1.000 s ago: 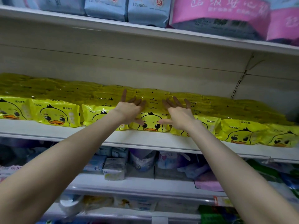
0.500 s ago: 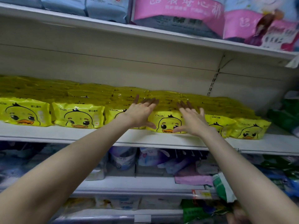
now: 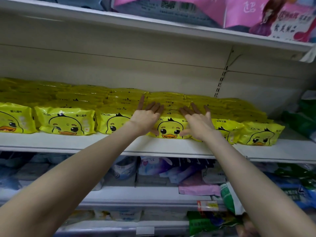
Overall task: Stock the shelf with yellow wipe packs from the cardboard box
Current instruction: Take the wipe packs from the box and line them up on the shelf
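Observation:
Yellow wipe packs with a duck face fill the middle shelf (image 3: 171,147) in several rows. Both my hands are on one front-row yellow wipe pack (image 3: 170,129) near the centre. My left hand (image 3: 145,118) covers its left end, fingers spread over the top and thumb on the front face. My right hand (image 3: 198,124) holds its right end the same way. More packs (image 3: 65,121) line the front edge to the left, and others (image 3: 259,134) to the right. No cardboard box is in view.
The shelf above (image 3: 153,23) carries pink and blue packages (image 3: 248,12). Lower shelves (image 3: 145,194) hold mixed white, purple, pink and green packets. The yellow row ends at the right, with bare shelf board (image 3: 294,147) and green packets (image 3: 304,120) beyond it.
The view has shifted right and closer. Both hands stay on the same front-row pack, now a little nearer each other, with the pack sitting at the shelf's front edge.

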A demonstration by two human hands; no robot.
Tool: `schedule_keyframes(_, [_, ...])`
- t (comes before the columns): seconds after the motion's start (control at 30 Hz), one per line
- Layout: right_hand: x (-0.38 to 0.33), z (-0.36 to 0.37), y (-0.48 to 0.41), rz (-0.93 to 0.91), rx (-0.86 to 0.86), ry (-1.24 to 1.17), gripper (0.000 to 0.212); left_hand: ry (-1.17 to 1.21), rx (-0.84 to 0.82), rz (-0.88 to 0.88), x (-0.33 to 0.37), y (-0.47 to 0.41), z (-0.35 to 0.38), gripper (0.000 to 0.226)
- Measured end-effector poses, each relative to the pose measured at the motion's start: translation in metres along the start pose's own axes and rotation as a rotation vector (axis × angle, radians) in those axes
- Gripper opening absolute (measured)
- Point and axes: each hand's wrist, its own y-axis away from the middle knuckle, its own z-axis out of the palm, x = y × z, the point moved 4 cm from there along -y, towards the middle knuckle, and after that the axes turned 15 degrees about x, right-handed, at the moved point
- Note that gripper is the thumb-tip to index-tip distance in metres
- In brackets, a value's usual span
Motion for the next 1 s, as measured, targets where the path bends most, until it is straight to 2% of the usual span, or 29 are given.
schedule_keyframes(0.3, [0.0,-0.001,0.0,-0.003,0.04,0.026,0.1,-0.025,0.012,-0.003,0.003,0.0,-0.003,0.101])
schedule_keyframes(0.57, [0.009,-0.01,0.012,0.027,0.082,-0.014,0.11,0.0,0.01,-0.033,0.005,0.002,-0.007,0.106])
schedule_keyframes(0.73, [0.035,-0.023,0.041,0.111,0.131,-0.039,0.107,0.091,0.044,-0.02,0.02,0.002,-0.018,0.108])
schedule_keyframes(0.87, [0.06,-0.025,0.071,0.23,0.123,-0.062,0.102,0.17,0.145,0.048,0.043,0.001,-0.032,0.103])
schedule_keyframes(1.0, [0.083,-0.023,0.094,0.26,0.11,-0.051,0.101,0.252,0.166,0.07,0.074,-0.006,-0.038,0.101])
